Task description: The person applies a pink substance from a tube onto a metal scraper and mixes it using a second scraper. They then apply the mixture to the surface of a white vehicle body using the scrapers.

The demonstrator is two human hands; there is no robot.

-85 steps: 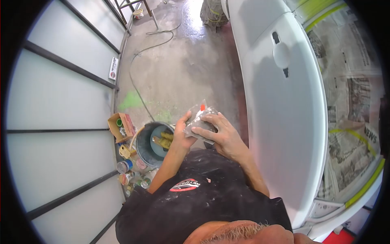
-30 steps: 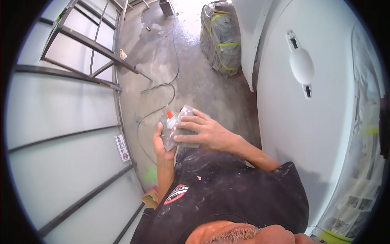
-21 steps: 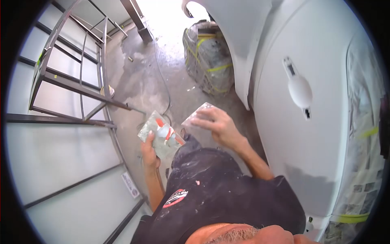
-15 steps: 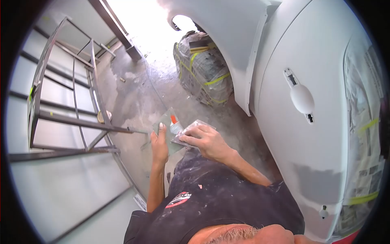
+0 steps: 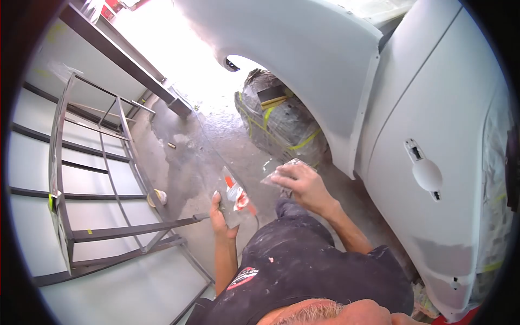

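Note:
My left hand [image 5: 223,221] grips a flat, see-through mixing plate [image 5: 232,219], its thumb along the near side. On the plate lies a smear of white putty [image 5: 233,193] with orange-red streaks. To the right, my right hand [image 5: 307,189] pinches a thin, clear spreader [image 5: 277,172] between thumb and fingers. The spreader is apart from the plate, slightly higher in the picture. What coats its underside is hidden.
On the right stands a grey-primed car door [image 5: 428,130] beside a fender [image 5: 325,70]. A wheel [image 5: 281,122] is wrapped in plastic and yellow tape. A metal frame [image 5: 135,230] stands left, near a round tub [image 5: 157,198] on the concrete floor [image 5: 184,157].
My right hand has lifted the spreader off the plate and moved right. More white and orange-red putty now shows on the plate. The whole view has shifted, the car appearing lower and farther right.

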